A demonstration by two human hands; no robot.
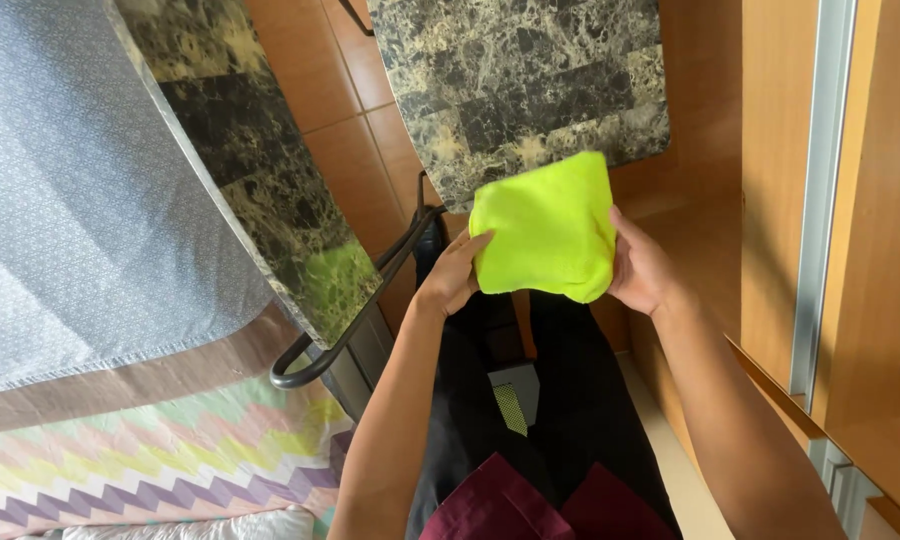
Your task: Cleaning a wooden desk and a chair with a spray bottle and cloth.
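A folded neon-yellow microfibre cloth (pixel 547 227) hangs in the air between both hands, in front of the person's black trousers (pixel 560 400). The left hand (pixel 452 275) pinches its left edge, fingers (pixel 470 245) clamped on the fabric; the right hand (pixel 642 268) grips the right edge, thumb on the front face (the other fingers are hidden behind). The cloth's longer side runs roughly upright, tilted slightly, and both hands are equally close. A marble-patterned surface (pixel 515 80) lies beyond.
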